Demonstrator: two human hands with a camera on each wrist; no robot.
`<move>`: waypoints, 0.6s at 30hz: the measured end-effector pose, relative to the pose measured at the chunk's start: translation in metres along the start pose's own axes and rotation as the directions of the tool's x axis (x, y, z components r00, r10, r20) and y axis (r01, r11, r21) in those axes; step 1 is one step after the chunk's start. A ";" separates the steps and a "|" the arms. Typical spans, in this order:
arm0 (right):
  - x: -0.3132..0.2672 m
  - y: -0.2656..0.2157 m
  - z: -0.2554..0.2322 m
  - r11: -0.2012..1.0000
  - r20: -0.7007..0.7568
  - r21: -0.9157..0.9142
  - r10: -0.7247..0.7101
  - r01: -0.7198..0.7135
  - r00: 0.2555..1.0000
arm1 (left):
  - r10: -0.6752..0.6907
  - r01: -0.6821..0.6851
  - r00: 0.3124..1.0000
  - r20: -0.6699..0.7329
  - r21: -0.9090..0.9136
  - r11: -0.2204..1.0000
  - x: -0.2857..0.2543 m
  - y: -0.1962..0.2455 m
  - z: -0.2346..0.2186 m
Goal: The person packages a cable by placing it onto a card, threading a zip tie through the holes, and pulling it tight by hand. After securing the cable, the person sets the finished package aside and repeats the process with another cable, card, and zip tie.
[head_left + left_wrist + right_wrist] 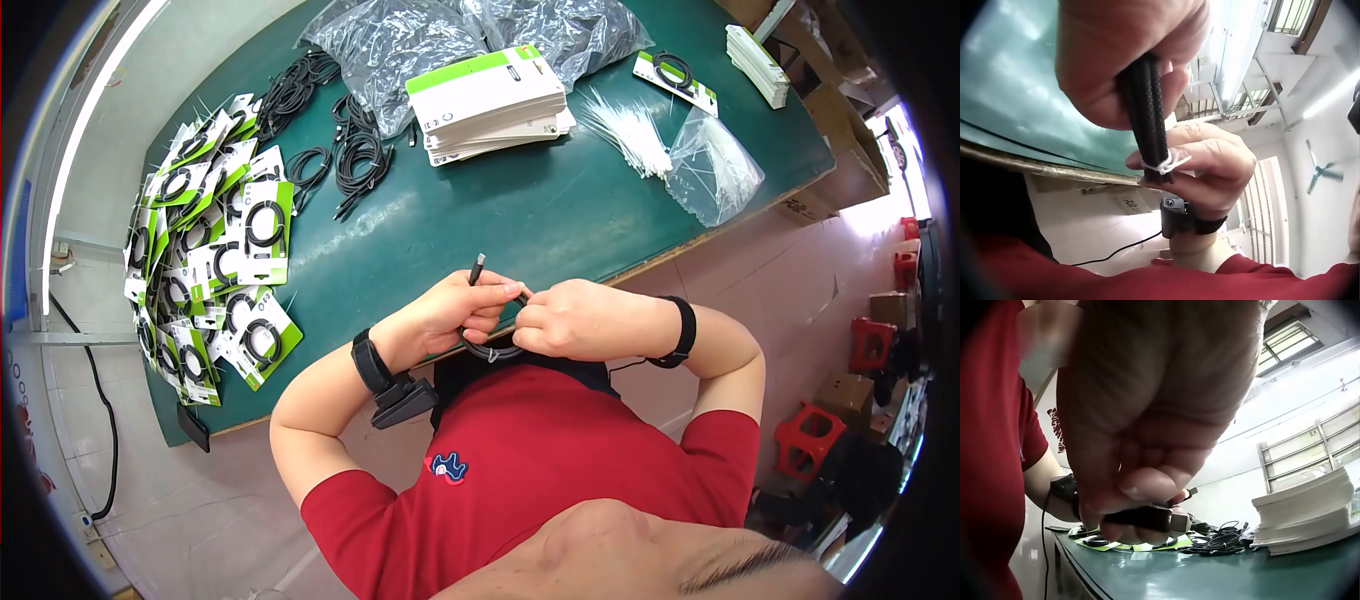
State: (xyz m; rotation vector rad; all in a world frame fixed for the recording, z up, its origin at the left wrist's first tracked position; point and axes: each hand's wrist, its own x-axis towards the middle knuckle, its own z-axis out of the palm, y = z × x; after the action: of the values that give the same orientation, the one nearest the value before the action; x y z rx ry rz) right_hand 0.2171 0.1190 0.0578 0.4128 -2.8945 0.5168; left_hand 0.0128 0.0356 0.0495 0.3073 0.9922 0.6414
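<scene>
At the table's near edge, close to the chest, a coiled black cable (490,345) is held between both hands. The left hand (440,315) is clenched round the coil's strands, one plug end sticking up above its fingers; the right hand (580,318) is curled round the same bundle, pinching it where a white tie (1165,164) is wrapped about the strands. The step in hand is judged to be the binding of the coil. The next move is thought to call for the tie to be drawn snug while the loops are kept together, without a strand slipping free.

Two clear bags (395,45) at the far side of the table (520,210) are filled with black cables. A smaller bag (715,165) lies to the right, with loose white ties (630,130) spilling beside it; what remains inside cannot be told. Blank cards (485,100) are stacked in the middle, and carded cables (215,250) are heaped at the left.
</scene>
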 end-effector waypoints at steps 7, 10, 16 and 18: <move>-0.020 0.008 -0.007 0.984 -0.311 0.164 0.114 -0.064 0.944 | 0.171 -0.170 0.985 0.003 0.141 0.975 0.007 0.043 0.016; -0.031 0.014 -0.013 0.957 -0.540 0.211 0.283 -0.198 0.792 | 0.630 -0.504 0.773 -0.074 0.532 0.681 0.026 0.071 0.005; -0.046 0.014 -0.010 0.919 -0.651 0.245 0.393 -0.310 0.649 | 0.845 0.100 0.080 0.528 0.840 -0.534 0.070 0.128 -0.032; -0.050 0.015 -0.009 0.904 -0.687 0.253 0.418 -0.344 0.595 | 0.826 0.202 0.193 0.529 0.803 -0.561 0.076 0.134 -0.038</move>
State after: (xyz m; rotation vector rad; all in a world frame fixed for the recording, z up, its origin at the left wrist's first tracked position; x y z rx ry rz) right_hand 0.2615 0.1475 0.0508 -0.3729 -2.1406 0.6863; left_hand -0.0383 0.1859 0.0476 2.7202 2.0505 0.8515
